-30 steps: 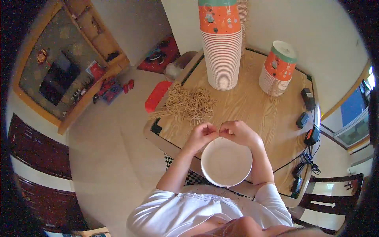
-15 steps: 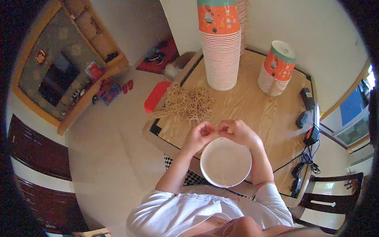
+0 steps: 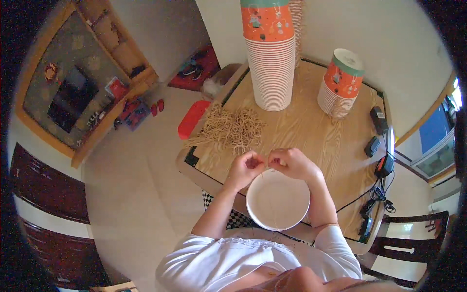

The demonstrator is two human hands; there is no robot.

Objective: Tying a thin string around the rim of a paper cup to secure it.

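Note:
A white paper bucket (image 3: 278,202) stands at the table's near edge in front of my body, its round opening facing up. At its far rim my left hand (image 3: 248,168) and my right hand (image 3: 291,163) meet, thumbs and forefingers pinched together. Between the fingertips is a thin brown cord end, mostly hidden; a faint strand also crosses the bucket to its near rim. A tangled heap of brown paper cords (image 3: 233,127) lies just beyond my left hand.
On the wooden table (image 3: 292,131) stand a tall stack of orange and white paper buckets (image 3: 273,73) and a shorter stack (image 3: 341,82). Black adapters and cables (image 3: 378,124) line the right edge. A red stool (image 3: 193,119) is beside the left edge, a dark chair (image 3: 408,243) at right.
Both hands stay at the far rim of the bucket with only tiny finger movements. The view has shifted very slightly; nothing else visibly differs.

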